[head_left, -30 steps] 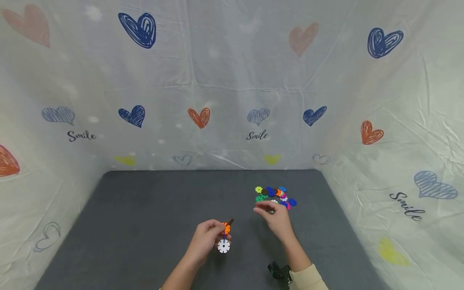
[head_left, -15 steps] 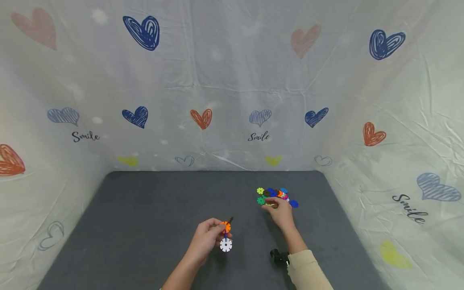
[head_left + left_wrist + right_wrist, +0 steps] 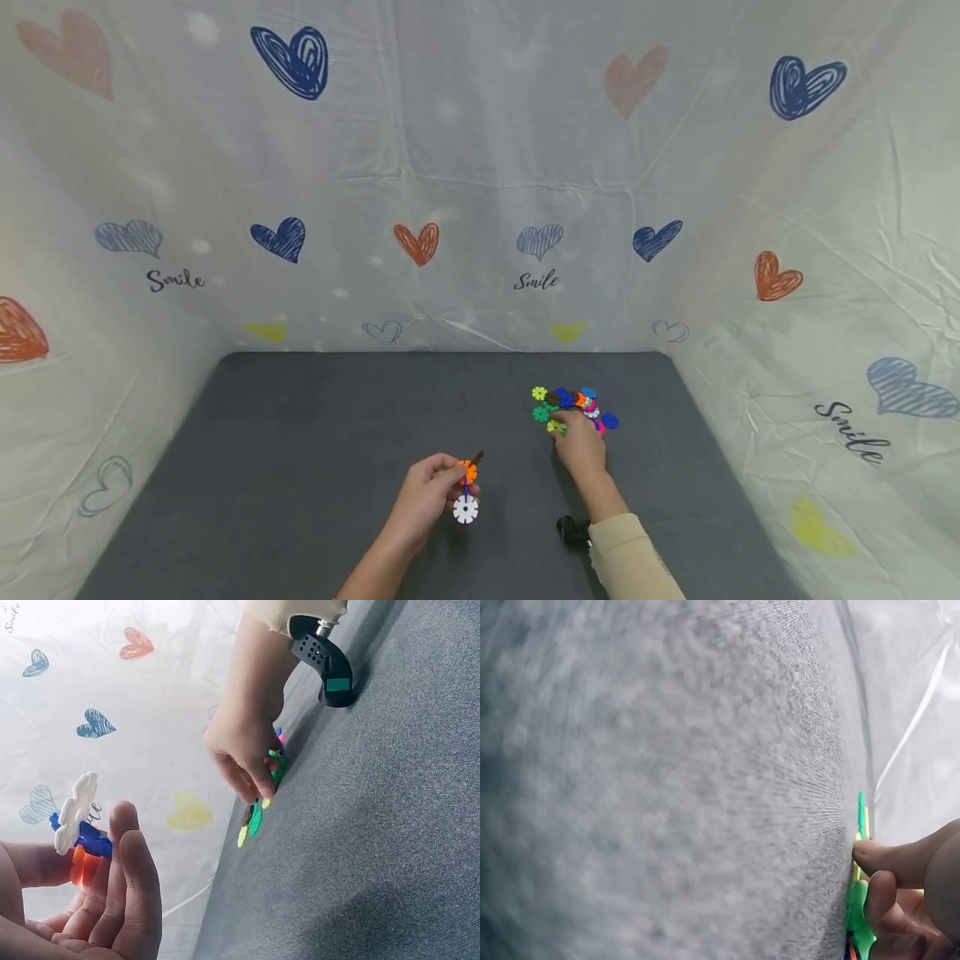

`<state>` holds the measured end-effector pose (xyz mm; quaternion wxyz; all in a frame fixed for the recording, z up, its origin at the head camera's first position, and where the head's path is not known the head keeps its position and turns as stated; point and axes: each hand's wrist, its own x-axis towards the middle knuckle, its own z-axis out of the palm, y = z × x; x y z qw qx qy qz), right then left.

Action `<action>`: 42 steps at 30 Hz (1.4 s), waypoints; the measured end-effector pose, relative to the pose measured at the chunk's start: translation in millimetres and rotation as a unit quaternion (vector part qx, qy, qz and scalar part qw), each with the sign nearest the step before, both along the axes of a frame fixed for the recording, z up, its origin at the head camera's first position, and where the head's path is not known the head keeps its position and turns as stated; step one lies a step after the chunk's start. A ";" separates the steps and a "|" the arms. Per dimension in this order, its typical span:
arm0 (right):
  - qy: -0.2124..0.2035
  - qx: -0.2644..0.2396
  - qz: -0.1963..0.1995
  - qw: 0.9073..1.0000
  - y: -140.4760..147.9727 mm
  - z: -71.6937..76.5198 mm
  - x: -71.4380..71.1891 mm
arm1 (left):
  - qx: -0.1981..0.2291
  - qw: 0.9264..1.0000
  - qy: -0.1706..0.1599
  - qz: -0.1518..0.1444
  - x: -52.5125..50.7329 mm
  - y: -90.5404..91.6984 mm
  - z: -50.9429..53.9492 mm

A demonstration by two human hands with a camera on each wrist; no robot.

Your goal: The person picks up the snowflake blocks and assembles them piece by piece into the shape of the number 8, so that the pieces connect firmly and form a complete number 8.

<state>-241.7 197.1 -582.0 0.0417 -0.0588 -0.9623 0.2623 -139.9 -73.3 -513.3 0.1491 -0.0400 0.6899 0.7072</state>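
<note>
My left hand (image 3: pixel 429 493) pinches an orange notched disc (image 3: pixel 470 472) between thumb and fingers. Joined to it are a blue disc (image 3: pixel 94 840) seen edge-on, a white disc (image 3: pixel 466 509) below and a brown disc (image 3: pixel 478 457) at the top. My right hand (image 3: pixel 582 446) reaches into the pile of coloured discs (image 3: pixel 564 398), fingers bent loosely downward. Its thumb touches a yellow disc (image 3: pixel 856 859), and its other fingers are beside a green disc (image 3: pixel 861 911). A gap shows between thumb and index finger; part of the pile is hidden under the hand.
The dark grey table (image 3: pixel 322 433) carries the pile at its right rear. A blue disc (image 3: pixel 610 422) lies at the pile's right edge. Behind stands a white curtain (image 3: pixel 465 167) printed with hearts. A black camera mount (image 3: pixel 573 532) sits at the right wrist.
My right hand has moved forward and right, down onto the pile, and its fingers now reach among the discs. My left hand keeps its joined discs in nearly the same place.
</note>
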 end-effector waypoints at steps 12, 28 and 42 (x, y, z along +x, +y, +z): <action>-0.072 0.031 0.033 0.996 5.6 15.7 -6.8 | 0.008 1.000 0.007 0.000 0.4 0.5 1.8; -0.046 -0.069 0.002 0.997 11.0 13.4 -7.5 | 0.014 1.000 0.003 -0.007 1.9 2.9 2.7; 0.027 -0.335 0.084 0.938 -46.4 50.8 46.9 | 0.020 1.000 0.007 0.002 -1.2 0.7 -0.8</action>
